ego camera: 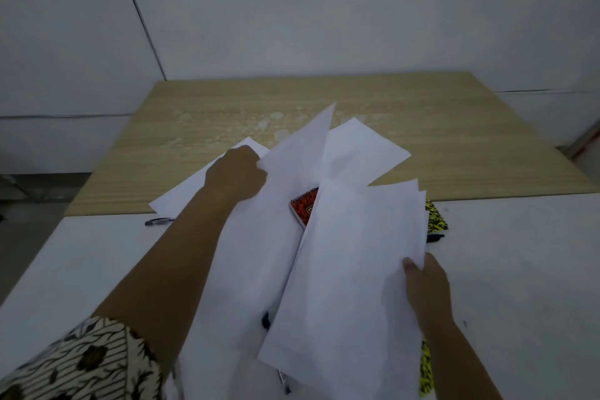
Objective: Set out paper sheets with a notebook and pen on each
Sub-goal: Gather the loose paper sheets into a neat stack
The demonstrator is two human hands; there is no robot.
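Left hand (pixel 236 173), centre of the frame, fingers curled, grips one paper sheet (pixel 259 237) by its edge. Right hand (pixel 425 286), lower right, pinches a stack of sheets (pixel 350 269) (thumb on top). A red notebook (pixel 304 207) shows between both, centre; a pen (pixel 159 221) lies at centre left.

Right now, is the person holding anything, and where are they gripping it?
The left hand grips one white paper sheet at its far edge; the right hand pinches a second white paper sheet at its right edge.
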